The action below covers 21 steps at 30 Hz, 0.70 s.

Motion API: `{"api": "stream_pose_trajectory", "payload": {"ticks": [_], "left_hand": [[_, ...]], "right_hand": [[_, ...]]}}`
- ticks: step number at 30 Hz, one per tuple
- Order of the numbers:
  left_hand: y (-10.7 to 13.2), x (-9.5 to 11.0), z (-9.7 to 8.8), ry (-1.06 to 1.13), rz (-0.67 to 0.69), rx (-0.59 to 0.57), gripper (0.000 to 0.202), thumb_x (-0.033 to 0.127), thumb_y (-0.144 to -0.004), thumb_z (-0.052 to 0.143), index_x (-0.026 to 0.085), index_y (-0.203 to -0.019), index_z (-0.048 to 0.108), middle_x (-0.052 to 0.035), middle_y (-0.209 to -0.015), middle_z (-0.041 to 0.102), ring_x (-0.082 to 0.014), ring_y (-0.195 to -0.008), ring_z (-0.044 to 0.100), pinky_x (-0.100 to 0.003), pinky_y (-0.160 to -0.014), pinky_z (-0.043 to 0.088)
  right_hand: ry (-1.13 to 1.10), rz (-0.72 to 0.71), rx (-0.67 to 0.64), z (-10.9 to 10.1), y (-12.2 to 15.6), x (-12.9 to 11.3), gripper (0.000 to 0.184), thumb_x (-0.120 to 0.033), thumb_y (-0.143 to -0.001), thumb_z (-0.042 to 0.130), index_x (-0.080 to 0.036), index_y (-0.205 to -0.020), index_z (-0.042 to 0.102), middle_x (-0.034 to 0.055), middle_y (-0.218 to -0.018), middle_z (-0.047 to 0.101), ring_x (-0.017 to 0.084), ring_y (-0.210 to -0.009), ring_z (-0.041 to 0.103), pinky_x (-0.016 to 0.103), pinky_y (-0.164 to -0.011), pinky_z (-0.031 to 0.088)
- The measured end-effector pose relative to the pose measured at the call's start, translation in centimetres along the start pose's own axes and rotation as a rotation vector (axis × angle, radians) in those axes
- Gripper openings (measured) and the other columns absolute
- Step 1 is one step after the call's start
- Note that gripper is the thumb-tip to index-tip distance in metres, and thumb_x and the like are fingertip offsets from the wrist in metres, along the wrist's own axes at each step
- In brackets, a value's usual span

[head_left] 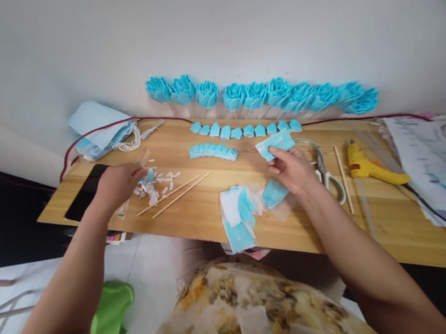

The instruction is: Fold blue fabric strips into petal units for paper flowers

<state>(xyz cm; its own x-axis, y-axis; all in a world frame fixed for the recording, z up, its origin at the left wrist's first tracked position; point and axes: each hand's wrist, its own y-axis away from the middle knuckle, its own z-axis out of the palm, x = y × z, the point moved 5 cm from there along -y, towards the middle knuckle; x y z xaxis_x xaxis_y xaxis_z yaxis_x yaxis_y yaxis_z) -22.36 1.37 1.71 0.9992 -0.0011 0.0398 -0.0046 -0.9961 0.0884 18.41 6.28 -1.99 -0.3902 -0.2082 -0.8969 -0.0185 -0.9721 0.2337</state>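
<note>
Fabric piece (pixel 277 141), blue with a whitish left edge, is being held by the right hand (pixel 293 168); it is being pinched near its lower edge, with the thumb on top and the fingers bent beneath. By this hand the piece is being presented just beyond the thumb, on the far side of the palm, apparently above the tabletop (pixel 170 144). Its long axis is being directed across the view, rising a little toward the right, so that the whitish end is being turned to the left hand (pixel 119 181). This other hand is being held well apart, far to the left, over white scraps (pixel 152 193), with its fingers brought close together. Whether the small blue bit (pixel 148 176) at its fingertips is being gripped, or is only lying among the scraps, cannot be told. The gap between the two hands is being partly occupied by a short row of folded blue pieces (pixel 213 150). By the right wrist, another blue piece (pixel 273 193) is being partly covered, and the scissors (pixel 321 164) are lying just beside the hand.
</note>
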Motion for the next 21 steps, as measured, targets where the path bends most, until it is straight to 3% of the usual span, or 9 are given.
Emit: {"api": "stream_pose_trajectory", "payload": {"ticks": [8,13,18,21], "left_hand": [[-0.4,-0.9,0.8,0.178,-0.021,0.146,0.030,0.038,-0.080,0.053,0.020,-0.093,0.073,-0.0062,-0.089,0.073,-0.0201,-0.075,0.061,-0.029,-0.067,0.038],[-0.6,-0.5,0.4,0.269,0.053,0.139,0.029,0.036,-0.075,0.052,0.020,-0.088,0.074,-0.0056,-0.089,0.072,-0.0184,-0.074,0.059,-0.029,-0.071,0.042],[-1.1,0.1,0.2,0.311,0.133,0.078,0.034,0.043,-0.083,0.048,0.019,-0.079,0.071,-0.0062,-0.086,0.070,-0.0194,-0.075,0.060,-0.030,-0.072,0.044],[-1.4,-0.2,0.2,0.315,0.100,0.094,0.037,0.049,-0.085,0.049,0.019,-0.073,0.068,-0.0064,-0.083,0.070,-0.0201,-0.076,0.061,-0.031,-0.072,0.045]], "right_hand": [[0.011,-0.009,0.003,-0.3,-0.5,0.0,0.047,-0.036,-0.039,0.099,-0.019,-0.066,0.064,-0.0051,-0.059,0.061,0.005,-0.052,0.049,0.014,-0.037,0.032],[0.021,-0.033,-0.002,-0.3,-0.4,-0.3,0.040,-0.033,-0.046,0.095,-0.019,-0.066,0.063,-0.0050,-0.060,0.060,0.006,-0.053,0.050,0.015,-0.038,0.032],[0.005,-0.028,-0.002,-0.4,-0.3,-0.5,0.038,-0.030,-0.049,0.094,-0.019,-0.068,0.062,-0.0053,-0.061,0.061,0.005,-0.053,0.050,0.015,-0.038,0.031],[-0.021,-0.019,0.009,-0.4,-0.4,-0.6,0.040,-0.030,-0.047,0.095,-0.019,-0.067,0.062,-0.0060,-0.060,0.061,0.005,-0.052,0.050,0.015,-0.037,0.030]]}}
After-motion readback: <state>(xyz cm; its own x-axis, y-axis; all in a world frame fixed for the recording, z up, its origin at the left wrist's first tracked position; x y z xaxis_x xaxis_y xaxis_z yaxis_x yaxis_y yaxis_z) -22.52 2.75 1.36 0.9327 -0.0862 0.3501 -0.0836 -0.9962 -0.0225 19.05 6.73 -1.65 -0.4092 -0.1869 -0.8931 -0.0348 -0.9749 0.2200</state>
